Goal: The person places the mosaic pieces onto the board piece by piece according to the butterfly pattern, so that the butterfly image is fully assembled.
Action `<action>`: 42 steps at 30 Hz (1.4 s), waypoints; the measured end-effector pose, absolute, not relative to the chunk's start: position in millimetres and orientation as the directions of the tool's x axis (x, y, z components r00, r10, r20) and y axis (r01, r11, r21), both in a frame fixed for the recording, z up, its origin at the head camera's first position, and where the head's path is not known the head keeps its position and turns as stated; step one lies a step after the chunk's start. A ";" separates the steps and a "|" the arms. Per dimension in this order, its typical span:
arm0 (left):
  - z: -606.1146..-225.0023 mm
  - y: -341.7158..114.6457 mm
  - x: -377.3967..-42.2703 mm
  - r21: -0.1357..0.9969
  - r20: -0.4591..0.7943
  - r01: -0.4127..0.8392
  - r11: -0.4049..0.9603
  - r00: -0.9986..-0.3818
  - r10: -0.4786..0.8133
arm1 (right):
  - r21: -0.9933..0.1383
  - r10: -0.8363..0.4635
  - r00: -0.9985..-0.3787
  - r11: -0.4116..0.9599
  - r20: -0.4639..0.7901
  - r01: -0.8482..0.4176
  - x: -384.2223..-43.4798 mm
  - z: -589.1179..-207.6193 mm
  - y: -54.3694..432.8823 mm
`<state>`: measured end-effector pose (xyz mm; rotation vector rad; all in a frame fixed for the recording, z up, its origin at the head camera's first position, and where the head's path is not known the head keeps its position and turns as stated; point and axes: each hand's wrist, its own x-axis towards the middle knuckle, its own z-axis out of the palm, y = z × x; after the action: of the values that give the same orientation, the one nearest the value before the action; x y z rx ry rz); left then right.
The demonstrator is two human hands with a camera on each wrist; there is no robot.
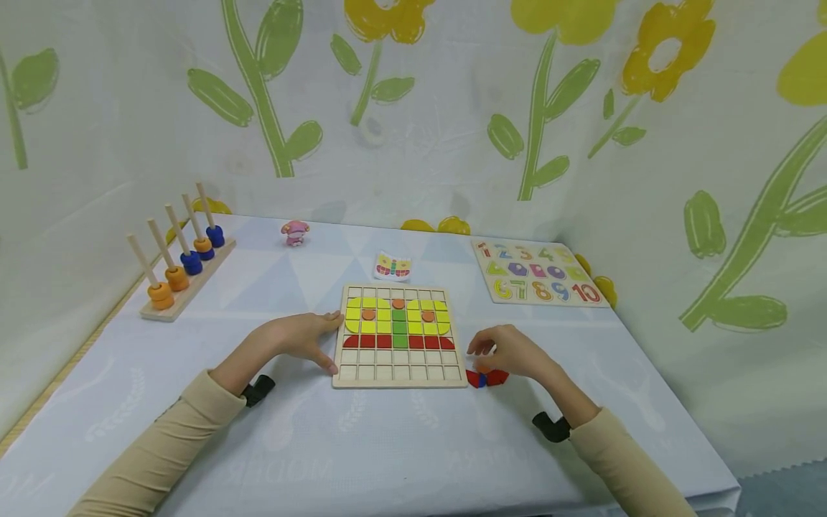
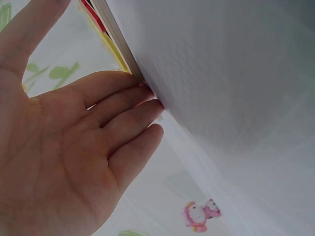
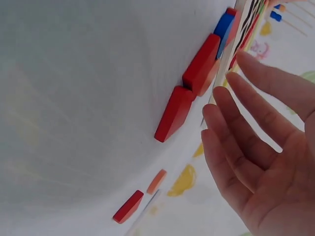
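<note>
A wooden grid board (image 1: 384,373) lies in the middle of the table with flat tiles in its upper rows: yellow, orange, green, and a row of red. My left hand (image 1: 304,336) is at its left edge, thumb and fingers spread; in the left wrist view the straight fingertips (image 2: 147,91) meet the board's side. Just off the board's lower right corner lie loose red tiles (image 3: 176,113) and a blue tile (image 3: 225,29). Over them is my right hand (image 1: 513,352), fingers loosely bent, with nothing between them in the right wrist view.
Behind the board lies a small picture card (image 1: 393,267) with a similar coloured pattern. A number-and-shape puzzle board (image 1: 539,274) is at the back right. On the left stands a peg stand (image 1: 187,291) with orange and blue beads, and near it a pink figurine (image 1: 295,233).
</note>
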<state>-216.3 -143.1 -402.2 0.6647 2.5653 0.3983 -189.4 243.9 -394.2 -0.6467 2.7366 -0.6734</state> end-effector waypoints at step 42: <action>-400.4 -143.4 -214.3 0.393 -0.350 0.394 0.831 -0.772 0.531 | -0.530 -0.514 -0.853 0.748 -0.085 -0.398 -193.5 -392.0 233.1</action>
<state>-214.3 -143.4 -400.4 0.6852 2.5583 0.4137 -193.5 233.1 -392.0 -0.7212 2.7222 -0.7496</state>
